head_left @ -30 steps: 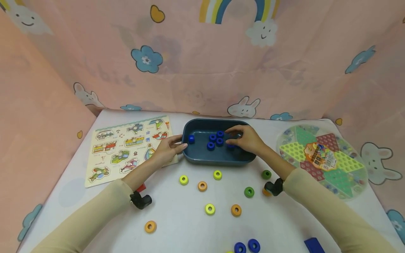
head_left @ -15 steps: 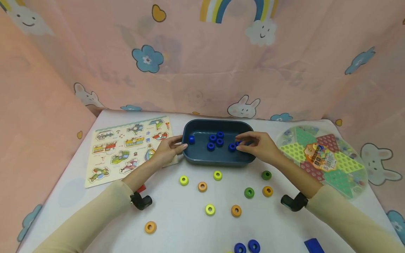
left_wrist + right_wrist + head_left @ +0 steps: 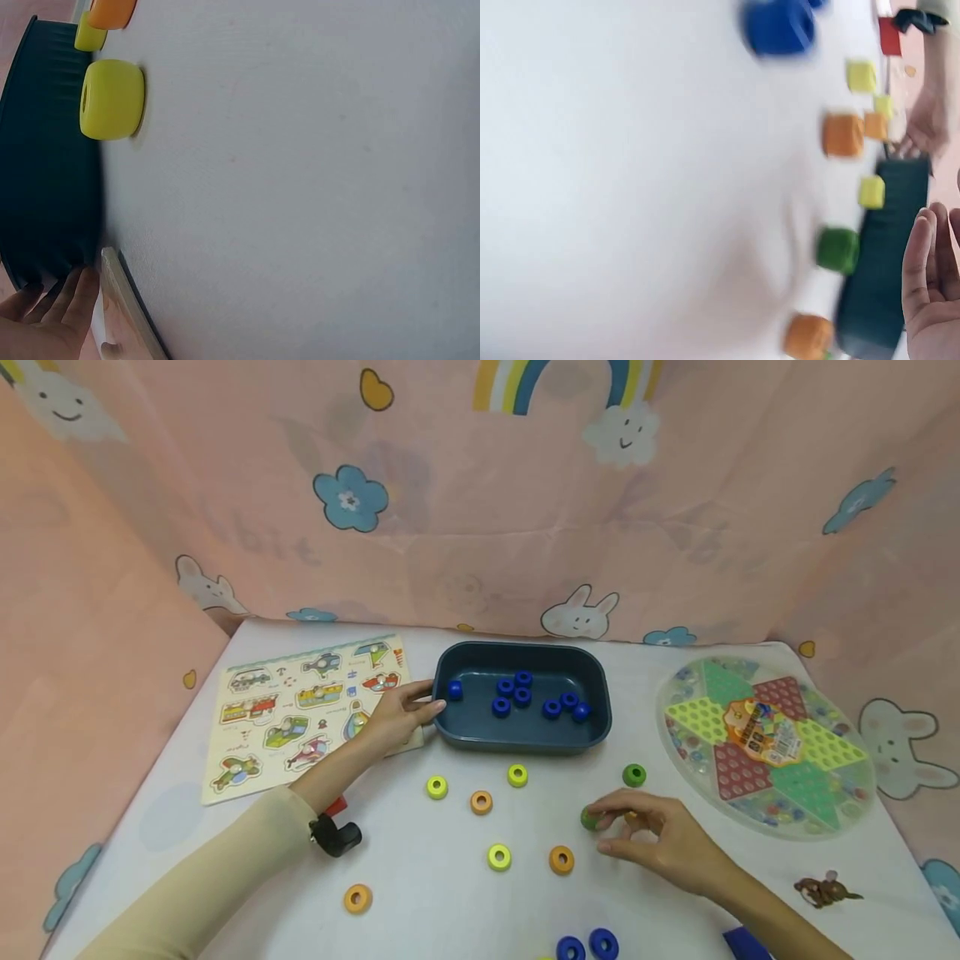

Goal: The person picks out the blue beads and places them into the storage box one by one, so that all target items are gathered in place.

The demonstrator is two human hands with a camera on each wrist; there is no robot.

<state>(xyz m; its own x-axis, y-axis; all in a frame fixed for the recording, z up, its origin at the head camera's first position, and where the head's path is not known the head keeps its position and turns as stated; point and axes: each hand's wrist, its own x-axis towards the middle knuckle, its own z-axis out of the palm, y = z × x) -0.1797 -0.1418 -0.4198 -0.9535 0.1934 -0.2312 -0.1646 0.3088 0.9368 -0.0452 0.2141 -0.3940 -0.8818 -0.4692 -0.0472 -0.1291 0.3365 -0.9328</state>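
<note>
My left hand holds the left end of a dark teal tray, thumb near the rim and fingers against its end wall in the left wrist view. Several blue ring beads lie inside the tray. My right hand hovers over the table in front of it, fingers bent and spread apart, holding nothing. Its fingertips overlap a green ring bead in the head view. An orange ring bead is partly hidden behind that hand in the head view. Another green bead lies beyond the fingers.
Yellow beads and orange beads are scattered before the tray. Two blue beads lie at the front, near a blue block. A picture puzzle board is left, a round game board right, with a brown animal figure nearby.
My right hand has released a blue bead at the tray's right end and moved out, toward me, over the green and orange beads. The left hand has stayed on the tray.
</note>
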